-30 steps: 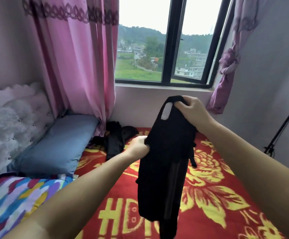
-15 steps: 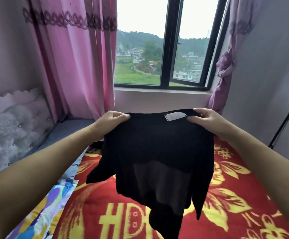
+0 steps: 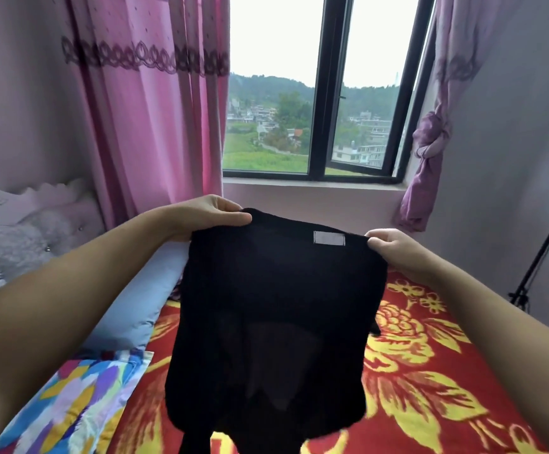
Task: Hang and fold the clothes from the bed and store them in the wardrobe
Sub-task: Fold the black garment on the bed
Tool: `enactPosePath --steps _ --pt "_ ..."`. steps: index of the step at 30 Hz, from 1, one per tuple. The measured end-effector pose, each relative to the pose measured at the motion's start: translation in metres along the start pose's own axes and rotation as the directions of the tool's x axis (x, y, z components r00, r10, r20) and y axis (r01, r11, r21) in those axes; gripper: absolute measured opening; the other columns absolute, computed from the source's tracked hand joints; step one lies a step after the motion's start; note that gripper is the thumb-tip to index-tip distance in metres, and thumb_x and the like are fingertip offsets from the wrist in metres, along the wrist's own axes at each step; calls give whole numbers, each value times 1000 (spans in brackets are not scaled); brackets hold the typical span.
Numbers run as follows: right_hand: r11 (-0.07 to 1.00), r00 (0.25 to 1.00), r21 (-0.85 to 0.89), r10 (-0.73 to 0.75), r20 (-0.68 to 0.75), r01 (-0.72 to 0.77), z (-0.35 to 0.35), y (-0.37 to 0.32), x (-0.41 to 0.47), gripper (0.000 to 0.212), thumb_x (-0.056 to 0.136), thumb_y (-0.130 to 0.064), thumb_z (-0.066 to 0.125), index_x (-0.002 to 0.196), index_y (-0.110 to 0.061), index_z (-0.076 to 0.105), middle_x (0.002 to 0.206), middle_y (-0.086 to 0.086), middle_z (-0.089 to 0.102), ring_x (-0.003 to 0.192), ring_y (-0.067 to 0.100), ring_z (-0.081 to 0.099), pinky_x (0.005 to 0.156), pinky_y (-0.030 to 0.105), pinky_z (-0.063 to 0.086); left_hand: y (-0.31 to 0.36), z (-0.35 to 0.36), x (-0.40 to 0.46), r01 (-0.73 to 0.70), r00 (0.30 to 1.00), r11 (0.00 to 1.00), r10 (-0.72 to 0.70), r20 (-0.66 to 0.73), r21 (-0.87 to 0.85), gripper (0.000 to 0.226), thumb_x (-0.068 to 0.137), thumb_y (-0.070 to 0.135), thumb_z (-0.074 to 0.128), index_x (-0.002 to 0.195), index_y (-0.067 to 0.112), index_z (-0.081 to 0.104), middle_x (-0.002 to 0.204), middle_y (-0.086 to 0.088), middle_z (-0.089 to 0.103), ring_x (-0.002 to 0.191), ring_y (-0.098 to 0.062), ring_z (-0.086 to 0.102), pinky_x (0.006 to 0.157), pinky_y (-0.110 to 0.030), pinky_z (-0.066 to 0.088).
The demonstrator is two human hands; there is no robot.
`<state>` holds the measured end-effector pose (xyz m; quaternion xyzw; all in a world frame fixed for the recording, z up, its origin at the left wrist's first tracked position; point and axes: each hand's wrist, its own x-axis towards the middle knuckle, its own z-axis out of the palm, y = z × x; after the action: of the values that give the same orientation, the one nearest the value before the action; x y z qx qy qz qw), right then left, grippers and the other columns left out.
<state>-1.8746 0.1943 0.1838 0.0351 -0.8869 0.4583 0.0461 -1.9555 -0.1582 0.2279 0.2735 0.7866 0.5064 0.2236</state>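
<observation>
Black garment (image 3: 276,309) hangs spread at frame centre above the bed (image 3: 430,371), held up by its top edge. At ten o'clock of it the left hand (image 3: 207,217) pinches the left corner, fingers (image 3: 233,221) curled over the cloth. A white label (image 3: 329,238) sits near twelve o'clock. At two o'clock the right hand (image 3: 397,253) pinches the right corner, thumb on top.

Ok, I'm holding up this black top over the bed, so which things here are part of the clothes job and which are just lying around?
Part of the job:
black top
left hand, gripping one top corner
right hand, gripping the other corner
bed with red floral blanket

Just lying about:
blue pillow
multicoloured cloth
pink curtain
black stand
</observation>
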Motion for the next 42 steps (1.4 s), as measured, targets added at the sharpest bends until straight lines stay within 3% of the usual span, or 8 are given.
enactPosePath --steps 6,10,14,21,27,30,36,42 --pt "976 995 210 -70 75 53 -8 -20 -11 18 89 -32 62 82 -18 69 77 4 66 68 16 60 57 21 51 -14 -25 -16 120 991 993 -120 55 3 67 66 40 86 121 7 63 103 -6 71 84 -15 71 68 -24 56" --pt "994 953 -92 -33 300 64 -11 -35 -19 22 81 -26 74 101 -30 65 102 -3 70 92 14 67 77 20 54 -17 -29 -22 43 999 985 -42 11 -168 55 69 45 83 107 7 71 88 -4 74 71 -14 71 59 -22 56" --pt "914 953 -389 11 301 112 -2 -41 -15 35 83 -9 57 118 -8 59 118 22 60 110 38 57 98 51 44 -16 -29 -22 -52 993 970 26 -112 -239 52 70 46 81 107 10 72 90 -4 75 73 -14 72 60 -23 57" --pt "999 999 -26 47 18 -47 4 -15 -14 26 93 6 37 101 6 62 85 33 54 81 33 48 74 44 36 -10 -22 -17 -195 940 964 131 -315 -179 30 79 42 67 95 17 75 85 -1 75 69 -10 71 57 -19 55" --pt "969 998 245 -3 59 -12 6 -20 -11 38 82 -38 68 94 -2 68 92 21 63 84 31 56 76 42 46 -15 -30 -25 -85 977 994 70 -202 -69 44 80 52 69 102 14 74 77 3 74 60 -7 68 51 -17 52" --pt "983 983 177 20 183 -53 -1 -21 -4 43 77 -44 71 93 -4 70 91 19 63 80 29 56 70 35 45 -26 -35 -32 1 989 998 -10 -150 -63 47 81 53 68 105 13 73 76 4 73 60 -7 68 52 -16 52" --pt "945 967 -313 12 -254 -93 37 -39 31 35 100 -28 44 77 -6 58 74 6 56 78 26 53 67 30 35 -33 18 -10 38 939 993 -73 -336 -109 26 97 29 55 105 8 68 84 -3 71 70 -16 66 60 -25 53" --pt "987 993 126 90 77 -100 90 -96 22 42 104 -41 32 94 -10 60 73 4 56 58 16 54 49 21 41 8 93 20 11 973 962 -73 -220 -273 17 103 18 41 96 8 53 54 1 62 42 -12 59 38 -22 46"
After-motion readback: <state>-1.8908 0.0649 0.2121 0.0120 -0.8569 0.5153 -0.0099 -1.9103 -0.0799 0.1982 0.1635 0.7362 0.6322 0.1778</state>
